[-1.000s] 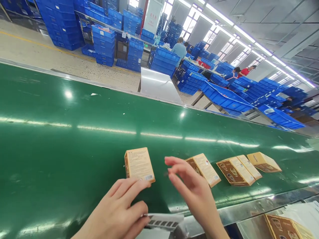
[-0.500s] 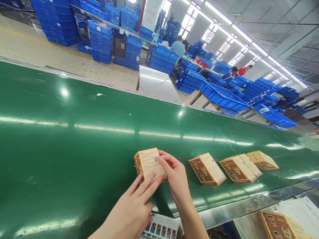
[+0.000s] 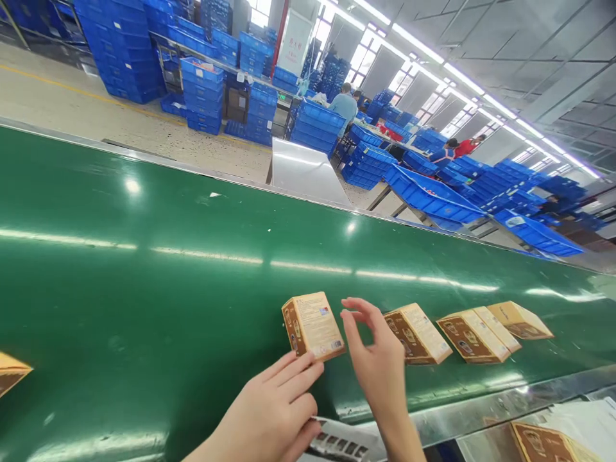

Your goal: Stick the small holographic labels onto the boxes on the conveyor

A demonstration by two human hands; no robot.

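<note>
A brown and cream carton (image 3: 315, 324) lies tilted on the green conveyor belt, its printed face up with a small coloured sticker near the upper right. The outstretched fingertips of my left hand (image 3: 274, 407) touch its near edge. Between the curled finger and thumb of that same hand is a sheet of small stickers (image 3: 344, 443), partly hidden by the hand. My right hand (image 3: 378, 350) hovers just right of the carton, thumb and forefinger curved with a small gap, nothing visible between them. Behind it, another carton (image 3: 423, 333) is partly covered.
Further right on the belt (image 3: 144, 308) lie several similar cartons (image 3: 474, 333). One carton (image 3: 12, 372) shows at the left edge, another (image 3: 548, 443) beside white papers (image 3: 587, 417) at lower right. Beyond the belt are a metal chute (image 3: 305, 170), stacked blue crates (image 3: 202, 96) and people.
My right hand has come off the carton and moved right. The cartons appear shifted right in view, and another has appeared at the left edge. The sticker sheet moved with my left hand.
</note>
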